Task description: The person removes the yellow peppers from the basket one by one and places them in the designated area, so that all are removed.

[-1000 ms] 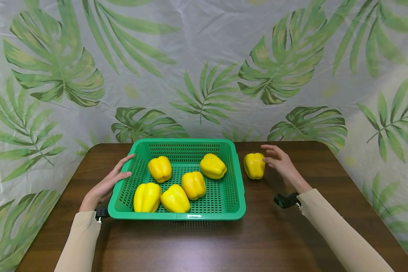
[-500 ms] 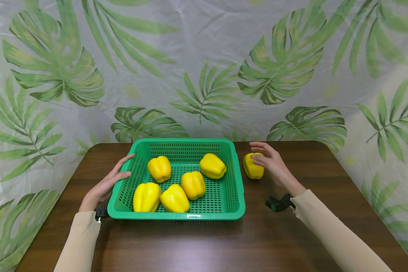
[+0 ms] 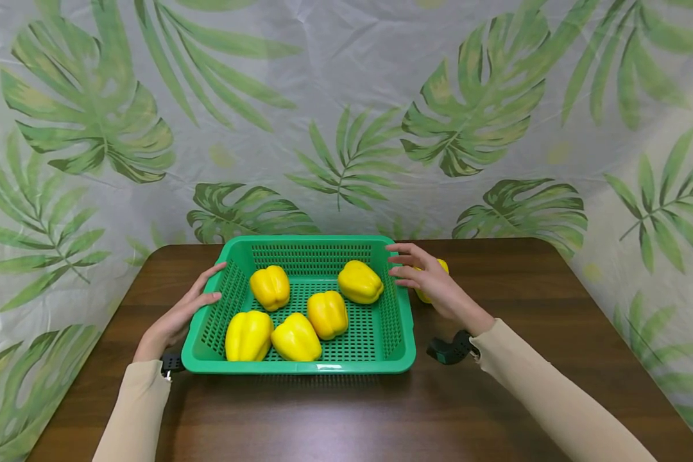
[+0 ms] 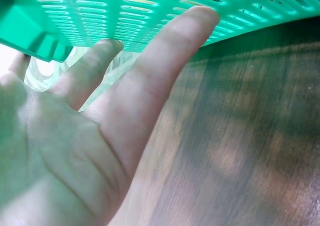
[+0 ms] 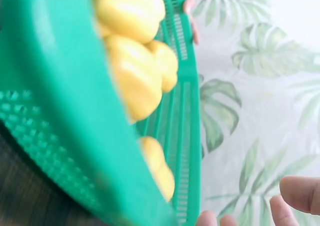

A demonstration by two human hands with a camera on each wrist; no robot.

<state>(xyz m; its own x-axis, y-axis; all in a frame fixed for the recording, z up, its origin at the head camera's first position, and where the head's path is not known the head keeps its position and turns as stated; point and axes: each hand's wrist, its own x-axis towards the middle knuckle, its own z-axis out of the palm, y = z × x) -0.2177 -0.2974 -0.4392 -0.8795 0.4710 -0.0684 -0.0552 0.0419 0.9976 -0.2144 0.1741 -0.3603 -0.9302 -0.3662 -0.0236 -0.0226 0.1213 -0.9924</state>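
A green plastic basket point(image 3: 300, 366) stands on the table with several yellow bell peppers point(image 3: 326, 315) inside. Its left rim has my left hand point(image 3: 178, 314) resting against it, index finger and thumb over the edge. In the left wrist view the extended fingers point(image 4: 150, 80) lie along the outside of the perforated wall. Over at the right rim, my right hand point(image 3: 430, 282) reaches with straight, slightly spread fingers, tips right at the edge. Another yellow bell pepper point(image 3: 443, 264) sits on the table outside the basket, mostly hidden behind the right hand.
The dark brown wooden table point(image 3: 323, 423) extends in front of the basket and to both sides. Behind its far edge hangs a pale cloth point(image 3: 346, 83) printed with green leaves. Each wrist wears a black band point(image 3: 450, 350).
My right hand has moved left, from beside the loose bell pepper, passing over it to the basket's right rim. The left hand, the basket and the peppers have stayed in place.
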